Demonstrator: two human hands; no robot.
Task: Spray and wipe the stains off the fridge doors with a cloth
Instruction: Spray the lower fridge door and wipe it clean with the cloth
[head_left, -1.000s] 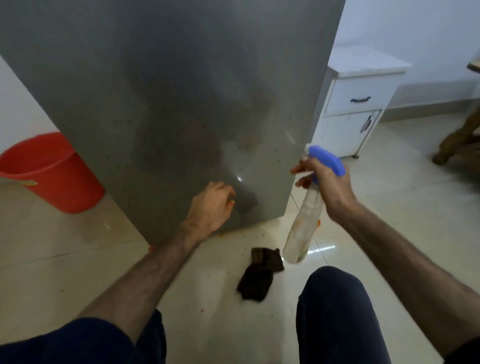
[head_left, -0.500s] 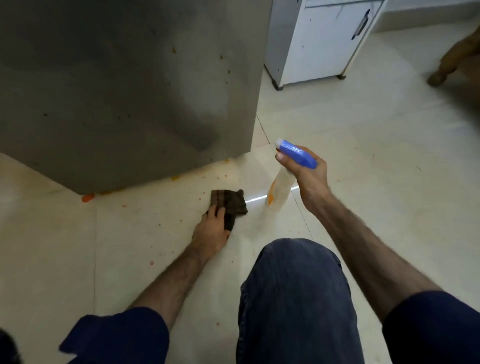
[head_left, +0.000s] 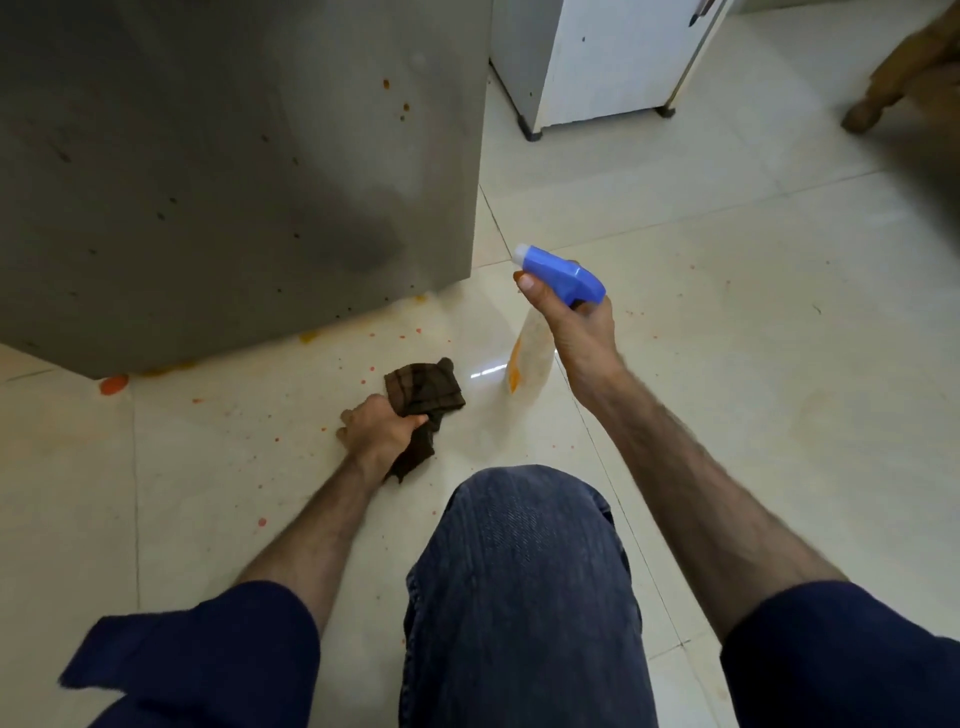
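Observation:
The grey fridge door (head_left: 234, 171) fills the upper left, dotted with small orange and dark stains and a wet darker patch near its lower right corner. On the floor tiles below it, my left hand (head_left: 376, 428) is closed around a dark brown checked cloth (head_left: 423, 392), whose ends stick out above and below my fist. My right hand (head_left: 574, 332) holds a spray bottle (head_left: 532, 353) by its neck in the air, right of the fridge corner. The bottle has a blue trigger head and a pale body with an orange label.
Orange splatters speckle the cream floor tiles (head_left: 753, 338) beneath the fridge. A white cabinet (head_left: 613, 57) stands behind the fridge's right edge. A brown wooden furniture leg (head_left: 893, 88) shows at the top right. My knee in blue jeans (head_left: 519, 571) is bent low in the middle.
My left hand left the fridge door, dropped to the floor and closed around the cloth. My view tilted down toward the floor. The right hand keeps holding the spray bottle.

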